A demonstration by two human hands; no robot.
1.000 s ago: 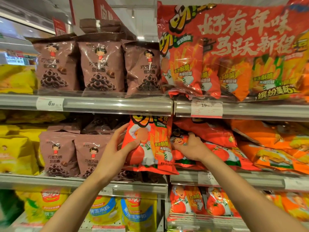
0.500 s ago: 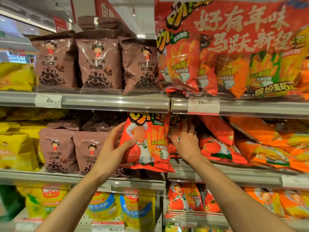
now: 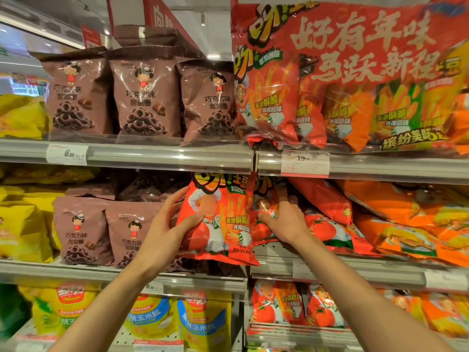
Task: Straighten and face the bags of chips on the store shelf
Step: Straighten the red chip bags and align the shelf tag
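Store shelving [image 3: 152, 158] carries crowded snack bags. Left hand [image 3: 162, 232] grips the upright red chip bag [image 3: 218, 219] at the middle shelf's front edge; right hand [image 3: 281, 219] clutches a slumped bag [image 3: 264, 199] beside it. Risk — the overhanging front bag tips off if released early.

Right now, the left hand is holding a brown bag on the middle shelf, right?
Not quite. The head view shows the left hand holding a red bag, not a brown one. The brown bags sit untouched just left of it on the middle shelf.
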